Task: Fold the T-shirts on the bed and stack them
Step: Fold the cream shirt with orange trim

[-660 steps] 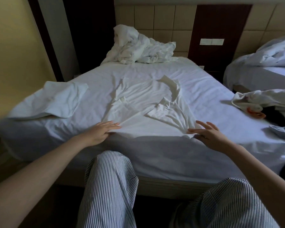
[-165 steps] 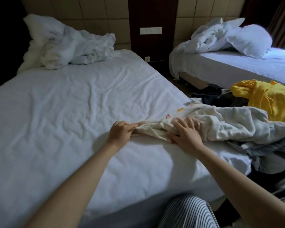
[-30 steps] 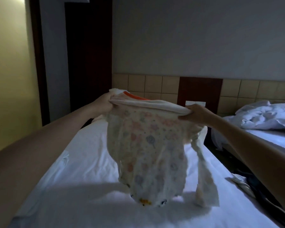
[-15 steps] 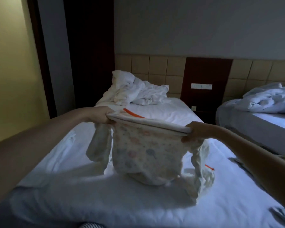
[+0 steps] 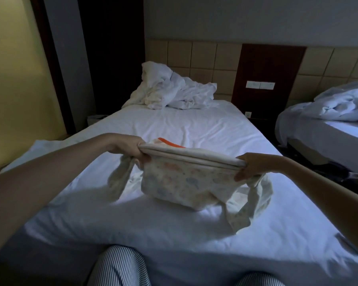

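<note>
Two hands hold one small printed T-shirt stretched taut between them, low over the bed. The left hand [image 5: 130, 148] is curled tight round one end of the shirt's top edge, knuckles up. The right hand [image 5: 249, 167] grips the other end in its bent fingers. Neither has any slack in it.

The T-shirt [image 5: 186, 180] is pale with a faint coloured pattern, and a strip of orange trim shows at the far side of the held edge. Its body hangs from the grip and its lower part lies bunched on the white sheet. One sleeve droops under the left hand, and the other trails from below the right hand down onto the sheet.

The bed [image 5: 194, 124] runs away from the person, whose striped trousers [image 5: 120, 267] press against its near edge. A crumpled white duvet [image 5: 170, 91] is heaped at the tiled headboard [image 5: 205, 56]. To the right, across a dark gap, stands a second bed [image 5: 318, 139] with its own rumpled bedding, and a switch plate [image 5: 260, 85] sits on the dark wall panel between them.
</note>
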{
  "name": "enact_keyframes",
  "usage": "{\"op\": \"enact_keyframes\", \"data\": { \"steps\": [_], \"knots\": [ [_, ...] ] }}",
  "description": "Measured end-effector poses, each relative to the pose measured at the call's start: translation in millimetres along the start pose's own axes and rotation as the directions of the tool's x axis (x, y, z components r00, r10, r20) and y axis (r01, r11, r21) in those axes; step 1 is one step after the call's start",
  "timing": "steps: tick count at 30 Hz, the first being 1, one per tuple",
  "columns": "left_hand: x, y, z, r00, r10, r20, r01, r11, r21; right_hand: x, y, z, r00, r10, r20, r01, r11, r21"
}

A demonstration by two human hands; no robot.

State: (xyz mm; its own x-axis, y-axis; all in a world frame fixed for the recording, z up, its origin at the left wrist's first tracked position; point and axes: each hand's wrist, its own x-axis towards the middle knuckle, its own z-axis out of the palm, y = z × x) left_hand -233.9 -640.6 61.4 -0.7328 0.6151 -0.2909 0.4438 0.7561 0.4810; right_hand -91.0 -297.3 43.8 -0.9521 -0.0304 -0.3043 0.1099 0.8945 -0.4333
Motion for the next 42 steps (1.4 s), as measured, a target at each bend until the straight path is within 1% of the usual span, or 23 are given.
{"op": "enact_keyframes", "data": {
  "steps": [3,5,7,9,11,13,16,19,21,23,24,25,26,29,30,31,33,34,35,36,38,40,42],
  "knots": [
    [0,-14,12,0.992,-0.017,0.126,0.026,0.997,-0.067,-1,8,14,0.998,-0.005,0.067,-0.002,0.994,0.111],
    [3,-23,16,0.970,-0.058,0.237,0.086,0.990,-0.112,1,13,17,0.995,-0.017,0.099,-0.004,0.978,0.208],
    [11,-24,20,0.954,-0.078,0.288,0.087,0.996,-0.017,10,18,16,0.995,0.000,0.100,-0.020,0.981,0.195],
    [28,-22,22,0.977,-0.085,0.195,0.051,0.984,0.172,26,21,12,1.000,0.004,0.018,-0.006,0.993,0.114],
    [54,-22,13,0.999,-0.045,0.003,0.042,0.954,0.298,51,22,2,0.984,-0.019,-0.175,0.019,1.000,0.002],
    [80,-20,-10,0.978,-0.025,-0.207,0.099,0.930,0.355,77,22,-20,0.925,-0.047,-0.378,-0.016,0.987,-0.162],
    [115,-10,-59,0.866,0.077,-0.495,0.168,0.886,0.433,111,15,-66,0.817,-0.115,-0.566,-0.092,0.942,-0.323],
    [138,8,-115,0.695,0.217,-0.685,0.192,0.862,0.468,137,8,-122,0.644,-0.254,-0.721,-0.120,0.898,-0.423],
    [143,17,-146,0.553,0.324,-0.767,0.243,0.818,0.521,148,0,-155,0.530,-0.353,-0.771,-0.134,0.863,-0.487],
    [148,19,-161,0.481,0.371,-0.794,0.298,0.783,0.546,156,-8,-176,0.462,-0.395,-0.794,-0.151,0.848,-0.509],
    [151,18,-160,0.481,0.365,-0.797,0.307,0.781,0.543,159,-10,-178,0.457,-0.396,-0.797,-0.154,0.847,-0.509],
    [154,17,-155,0.504,0.348,-0.790,0.302,0.786,0.539,163,-9,-176,0.482,-0.388,-0.786,-0.148,0.848,-0.509],
    [158,12,-145,0.545,0.319,-0.775,0.287,0.798,0.530,166,-6,-170,0.540,-0.370,-0.756,-0.148,0.843,-0.518],
    [176,-15,-88,0.726,0.204,-0.657,0.201,0.851,0.486,176,14,-123,0.817,-0.188,-0.544,-0.191,0.804,-0.564],
    [184,-30,-60,0.784,0.176,-0.595,0.178,0.854,0.488,180,27,-97,0.892,-0.099,-0.440,-0.189,0.805,-0.563],
    [191,-47,-28,0.832,0.162,-0.531,0.138,0.866,0.480,183,41,-64,0.942,-0.014,-0.337,-0.181,0.821,-0.541],
    [198,-80,47,0.914,0.105,-0.392,0.057,0.923,0.381,183,66,14,0.977,0.108,-0.182,-0.178,0.884,-0.432],
    [198,-95,81,0.925,0.096,-0.368,0.029,0.947,0.321,179,75,51,0.976,0.072,-0.208,-0.149,0.912,-0.382],
    [200,-108,109,0.898,0.115,-0.424,0.019,0.954,0.300,177,83,79,0.959,0.004,-0.284,-0.108,0.930,-0.352],
    [203,-118,130,0.828,0.176,-0.532,-0.009,0.954,0.301,177,92,99,0.904,-0.100,-0.416,-0.059,0.934,-0.353],
    [201,-123,141,0.670,0.280,-0.688,-0.085,0.949,0.303,177,103,107,0.761,-0.240,-0.603,-0.014,0.923,-0.386],
    [200,-122,137,0.563,0.367,-0.741,-0.151,0.926,0.345,178,108,105,0.690,-0.288,-0.664,0.019,0.925,-0.380],
    [198,-119,137,0.495,0.440,-0.750,-0.212,0.898,0.387,176,103,106,0.676,-0.252,-0.692,0.033,0.949,-0.313]
  ]
}}
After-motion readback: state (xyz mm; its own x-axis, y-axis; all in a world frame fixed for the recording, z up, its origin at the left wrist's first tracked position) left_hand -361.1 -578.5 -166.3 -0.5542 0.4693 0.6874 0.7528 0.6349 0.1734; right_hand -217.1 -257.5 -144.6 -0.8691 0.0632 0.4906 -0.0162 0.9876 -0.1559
